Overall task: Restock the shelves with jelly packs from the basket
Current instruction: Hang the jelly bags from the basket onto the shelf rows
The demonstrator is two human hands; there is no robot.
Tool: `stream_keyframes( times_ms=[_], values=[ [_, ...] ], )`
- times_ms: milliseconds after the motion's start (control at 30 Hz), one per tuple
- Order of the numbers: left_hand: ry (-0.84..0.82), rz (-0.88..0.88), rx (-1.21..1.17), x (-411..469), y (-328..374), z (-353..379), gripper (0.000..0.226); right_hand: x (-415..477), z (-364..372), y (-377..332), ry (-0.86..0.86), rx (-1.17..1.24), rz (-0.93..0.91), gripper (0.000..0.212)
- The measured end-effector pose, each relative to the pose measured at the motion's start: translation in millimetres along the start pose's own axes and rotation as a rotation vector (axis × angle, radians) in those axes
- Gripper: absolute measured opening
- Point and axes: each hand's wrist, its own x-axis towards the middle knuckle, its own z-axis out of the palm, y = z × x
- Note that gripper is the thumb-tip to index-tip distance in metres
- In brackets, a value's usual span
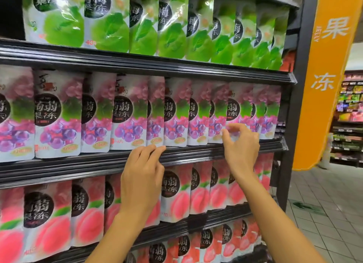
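A person's two bare arms reach up from the bottom of the frame to a dark shop shelving unit filled with upright jelly packs. Along the top runs a row of green jelly packs (106, 26). Across the middle stands a row of purple grape jelly packs (57, 113), overlapping one another. Below them is a row of pink peach jelly packs (174, 194), and at the bottom centre a row of red jelly packs (208, 243), partly hidden by the arms. The left hand (143, 172), at centre, holds nothing. Its fingers are nearly straight, and the fingertips (157, 148) rest at the black front rail (98, 160) of the grape shelf, just under the packs' lower edges. The right hand (241, 144), right of centre, is raised to the lower part of one grape pack (235, 109) near the right end of that row. Its fingers are curled, with thumb and forefinger apart against the pack's face. Blur makes it impossible to tell whether it grips the pack or only touches it. At the upper right hangs an orange sign (330, 66) with white characters. Pale floor tiles (324, 213) fill the lower right, with more stocked shelves (349, 125) far off at the right edge.
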Motion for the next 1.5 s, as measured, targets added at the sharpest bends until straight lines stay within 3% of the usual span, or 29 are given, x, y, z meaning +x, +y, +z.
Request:
stream_keyframes(
  times_ms=[167,400,500,633,1000,1500],
  values=[
    [0.089,-0.079,-0.003,-2,4,12,0.035,17,-3,14,-0.133,0.023,0.026,0.021],
    [0.220,-0.113,0.055,-3,5,26,0.036,37,-7,34,-0.173,0.010,-0.001,0.019],
    [0.256,-0.114,0.072,-3,5,29,0.035,42,-12,49,-0.107,0.135,-0.004,0.012],
    [0.289,-0.107,0.091,-1,6,31,0.034,52,-18,66,-0.037,0.175,-0.008,0.020],
    [0.286,-0.142,0.125,1,12,31,0.034,68,-23,82,-0.101,0.182,-0.027,0.020],
    [0.311,-0.150,0.136,3,14,32,0.031,74,-34,101,-0.048,0.109,-0.011,0.016]
  ],
)
